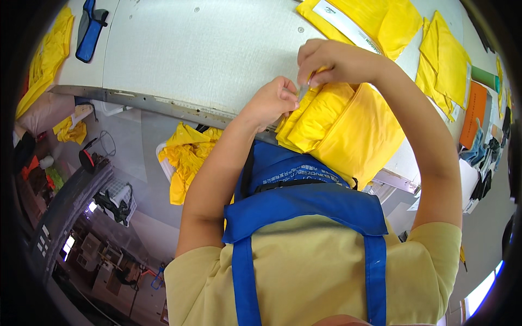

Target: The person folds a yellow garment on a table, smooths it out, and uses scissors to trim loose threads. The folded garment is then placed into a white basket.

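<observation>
A folded yellow garment (348,127) of shiny, raincoat-like fabric lies at the table's near edge, close against my body. At its left far corner my left hand (274,102) is closed, thumb and fingers pinched together. My right hand (331,61) arches over the garment's far edge, its fingertips also pinched and pointing down toward the left ones. A small pale, see-through piece (303,91) shows between the two sets of fingertips. Its kind is too small to make out, and the left hand's exact hold is hidden.
Yellow packs with a white label band (348,24) lie at the far right, beside more folded yellow pieces (443,60). A blue-and-black handheld tool (89,32) rests far left. Below the metal table edge (147,102), a white bin holds crumpled yellow fabric (187,155). An orange box (472,114) stands right.
</observation>
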Demonstrator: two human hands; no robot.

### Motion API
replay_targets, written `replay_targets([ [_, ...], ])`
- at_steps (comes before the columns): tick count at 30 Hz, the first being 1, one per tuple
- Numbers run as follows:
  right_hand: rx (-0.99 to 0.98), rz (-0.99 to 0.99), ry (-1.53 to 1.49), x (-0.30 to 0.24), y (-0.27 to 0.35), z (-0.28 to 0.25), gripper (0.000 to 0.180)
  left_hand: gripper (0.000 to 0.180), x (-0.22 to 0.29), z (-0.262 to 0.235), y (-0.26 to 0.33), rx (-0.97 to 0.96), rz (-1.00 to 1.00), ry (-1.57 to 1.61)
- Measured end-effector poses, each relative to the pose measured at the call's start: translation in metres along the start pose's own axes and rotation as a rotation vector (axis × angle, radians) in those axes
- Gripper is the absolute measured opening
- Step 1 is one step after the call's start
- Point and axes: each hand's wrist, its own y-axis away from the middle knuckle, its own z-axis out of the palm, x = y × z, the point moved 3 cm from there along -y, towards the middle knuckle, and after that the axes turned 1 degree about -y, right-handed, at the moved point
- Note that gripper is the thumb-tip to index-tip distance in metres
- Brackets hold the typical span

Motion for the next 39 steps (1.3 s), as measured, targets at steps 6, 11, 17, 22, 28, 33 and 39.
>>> replay_targets([
  [6,0.746,0.500,0.099,0.077,0.071,-0.032,0.027,0.026,-0.004,0.002,0.004,0.094,0.056,-0.065],
  [11,0.921,0.651,0.205,0.085,0.097,-0.019,0.028,0.023,-0.004,0.007,0.005,0.078,0.217,-0.165],
  [17,0.993,0.490,0.083,-0.003,0.082,0.021,0.026,0.017,0.001,0.010,0.004,0.095,0.194,-0.286],
  [22,0.921,0.564,0.009,-0.037,0.083,0.078,0.025,0.016,-0.004,0.008,0.001,0.069,0.143,-0.090],
  [28,0.940,0.610,-0.048,-0.061,0.077,0.107,0.026,0.019,-0.013,0.003,-0.001,-0.046,0.039,0.136],
  [33,0.926,0.609,0.066,-0.063,0.075,0.116,0.028,0.019,-0.014,0.005,0.001,-0.083,-0.033,0.287],
  [39,0.978,0.624,0.149,-0.068,0.073,0.120,0.028,0.018,-0.021,0.004,0.000,-0.105,0.052,0.342],
])
